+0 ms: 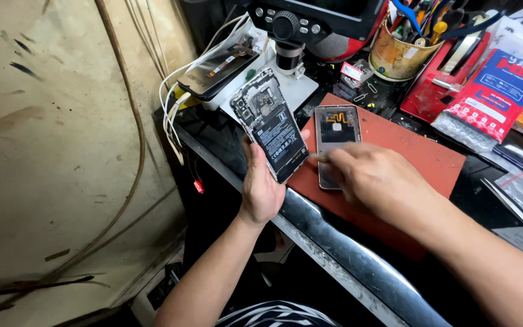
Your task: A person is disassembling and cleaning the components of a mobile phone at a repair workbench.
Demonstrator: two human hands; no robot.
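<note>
We hold the opened phone (270, 124) in our left hand (261, 181), fingers wrapped along its edges, back cover off and tilted so its top leans toward 11 o'clock. It hangs above the bench's front edge, just left of the red mat (407, 163). Our right hand (376, 178) hovers over the removed back cover (335, 142), which lies inner face up on the mat at 3 o'clock of the phone; its fingers look loosely curled with a fingertip pointing toward the phone, and we cannot tell whether they pinch anything, since the hand is blurred.

We judge 2 risks. The phone is gripped only by its sides over the metal bench edge (334, 248), so a slip could drop it to the floor. A fingertip brushing the bare board could also disturb small connectors.

The phone's inside shows a flat black battery with a printed label and a greenish board with metal shields above it. The cover is a thin rounded rectangle, grey-rimmed, with a dark lining and copper-coloured traces. The mat is matte and rubbery. At 1 o'clock stands a round tin of tools (398, 54), and at 12 o'clock a black microscope base (289, 54).
</note>
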